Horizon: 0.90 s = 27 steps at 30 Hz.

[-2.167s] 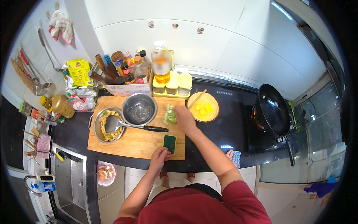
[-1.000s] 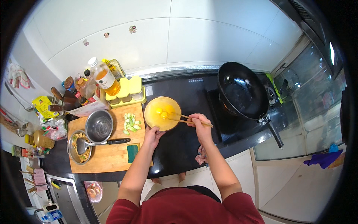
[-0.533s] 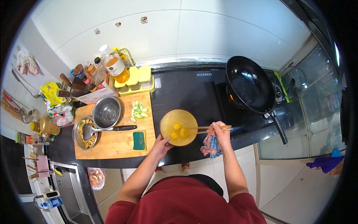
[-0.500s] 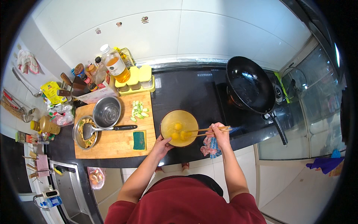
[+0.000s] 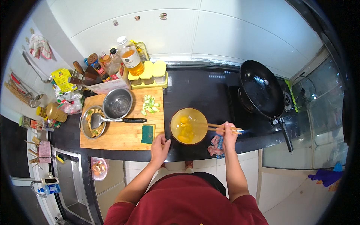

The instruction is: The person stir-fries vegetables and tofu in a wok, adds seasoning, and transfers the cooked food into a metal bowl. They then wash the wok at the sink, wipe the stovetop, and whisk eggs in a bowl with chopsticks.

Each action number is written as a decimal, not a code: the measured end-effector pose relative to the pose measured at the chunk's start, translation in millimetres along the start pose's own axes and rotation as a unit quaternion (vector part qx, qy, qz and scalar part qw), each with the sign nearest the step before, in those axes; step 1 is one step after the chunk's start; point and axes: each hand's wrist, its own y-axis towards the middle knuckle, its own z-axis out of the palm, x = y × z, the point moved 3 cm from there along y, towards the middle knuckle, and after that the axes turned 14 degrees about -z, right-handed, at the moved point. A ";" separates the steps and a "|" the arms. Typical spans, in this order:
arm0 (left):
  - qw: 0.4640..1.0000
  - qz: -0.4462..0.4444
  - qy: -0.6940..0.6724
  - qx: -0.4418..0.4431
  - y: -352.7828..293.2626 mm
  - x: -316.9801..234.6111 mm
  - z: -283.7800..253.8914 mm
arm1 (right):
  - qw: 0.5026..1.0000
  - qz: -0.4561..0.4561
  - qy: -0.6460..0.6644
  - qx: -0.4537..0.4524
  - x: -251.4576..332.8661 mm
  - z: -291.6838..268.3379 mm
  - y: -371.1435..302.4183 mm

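The left hand has just let go of the bowl and lies loosely open beside it, holding nothing I can see; the right hand grips the chopsticks, their far ends blurred, so the stirring is now one-handed; the yolks, rounder a moment ago, look smeared; the round, smooth, pale-yellow bowl stands on the glossy black counter, right of the grained wooden board.
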 end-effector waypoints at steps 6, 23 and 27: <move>0.934 0.127 0.237 -0.233 -1.0 0.1 -52.3 | 0.999 0.009 0.025 0.041 -1.3 7.2 2.5; 0.979 0.046 0.098 -0.172 6.3 12.7 -124.5 | 0.996 0.017 -0.057 0.064 0.1 21.5 -4.1; 0.957 0.096 0.085 -0.261 30.4 9.7 -194.3 | 0.997 -0.008 -0.060 0.040 -14.2 16.7 -0.5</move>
